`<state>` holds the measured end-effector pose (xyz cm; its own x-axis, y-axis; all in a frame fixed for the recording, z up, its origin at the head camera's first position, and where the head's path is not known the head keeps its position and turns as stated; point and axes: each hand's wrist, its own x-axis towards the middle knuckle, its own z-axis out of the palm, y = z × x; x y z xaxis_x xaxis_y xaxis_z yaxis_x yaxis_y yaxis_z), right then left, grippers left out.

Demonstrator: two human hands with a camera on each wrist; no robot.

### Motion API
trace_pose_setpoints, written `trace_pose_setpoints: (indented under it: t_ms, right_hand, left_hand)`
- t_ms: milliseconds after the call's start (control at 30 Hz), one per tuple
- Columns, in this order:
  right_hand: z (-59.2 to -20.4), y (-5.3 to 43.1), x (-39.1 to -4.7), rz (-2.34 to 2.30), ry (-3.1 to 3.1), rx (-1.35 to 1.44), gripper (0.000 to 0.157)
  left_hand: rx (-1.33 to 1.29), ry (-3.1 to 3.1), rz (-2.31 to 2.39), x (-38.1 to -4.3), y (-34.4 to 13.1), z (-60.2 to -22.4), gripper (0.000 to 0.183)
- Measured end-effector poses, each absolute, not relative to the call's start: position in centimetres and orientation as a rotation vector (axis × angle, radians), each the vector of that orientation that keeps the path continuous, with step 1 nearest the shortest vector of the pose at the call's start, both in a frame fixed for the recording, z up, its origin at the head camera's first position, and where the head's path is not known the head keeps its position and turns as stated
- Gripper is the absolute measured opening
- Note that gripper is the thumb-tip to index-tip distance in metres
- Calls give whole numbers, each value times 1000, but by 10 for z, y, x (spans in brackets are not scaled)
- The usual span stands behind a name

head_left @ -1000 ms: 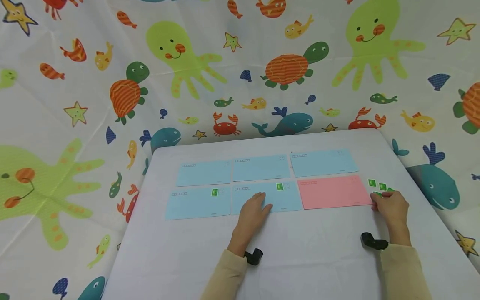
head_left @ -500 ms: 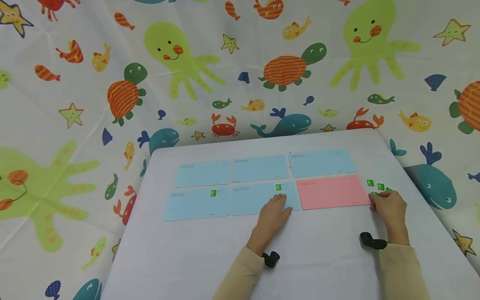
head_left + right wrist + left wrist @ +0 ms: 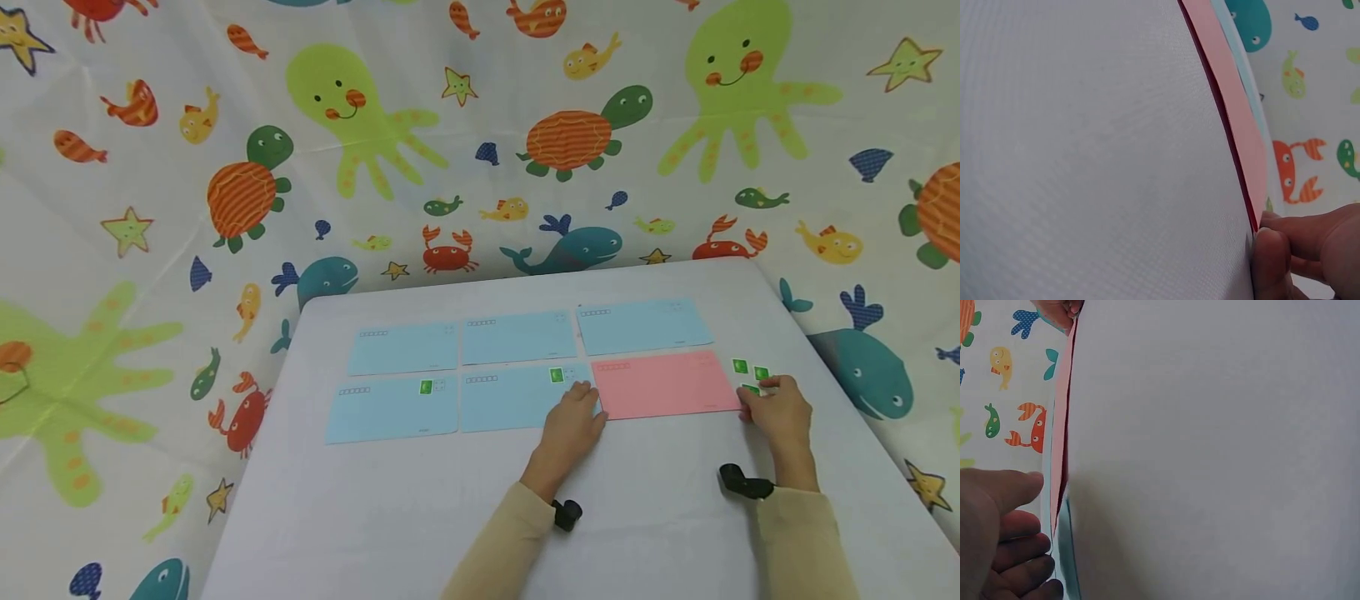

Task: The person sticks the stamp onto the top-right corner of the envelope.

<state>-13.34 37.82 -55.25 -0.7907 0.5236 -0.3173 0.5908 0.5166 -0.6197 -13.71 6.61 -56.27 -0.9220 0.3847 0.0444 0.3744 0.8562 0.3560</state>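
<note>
A pink envelope (image 3: 663, 385) lies at the right end of the near row, and its long near edge shows in both wrist views. My right hand (image 3: 776, 412) pinches its near right corner between thumb and fingers. My left hand (image 3: 572, 427) rests, fingers loosely extended, over the right end of the middle blue envelope (image 3: 517, 404), beside the pink envelope's left edge. That blue envelope bears a green stamp (image 3: 557, 376), as does the left blue envelope (image 3: 390, 412). Loose green stamps (image 3: 740, 366) lie just beyond my right hand, which partly hides them.
Three more blue envelopes (image 3: 403, 350) form the far row. All lie on a white-covered table (image 3: 360, 517). A white cloth (image 3: 465, 133) printed with sea animals hangs behind and to the sides. A black wrist camera (image 3: 745, 482) sits on my right wrist.
My left hand has slid right across the middle blue envelope to the pink envelope's left edge. My right hand has stayed at the pink envelope's right corner. The view has shifted slightly.
</note>
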Motion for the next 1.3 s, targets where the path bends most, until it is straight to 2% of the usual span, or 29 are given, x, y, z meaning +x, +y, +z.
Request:
trace_pose_setpoints:
  t_ms: [267,1300]
  right_hand:
    - [-554,378,-133,-1121,2678,944,55]
    - [-553,374,-131,-1136,2699,966,54]
  left_hand:
    - [652,3043,494,-135,76,-569,41]
    - [704,3090,320,-132,78,-565,40]
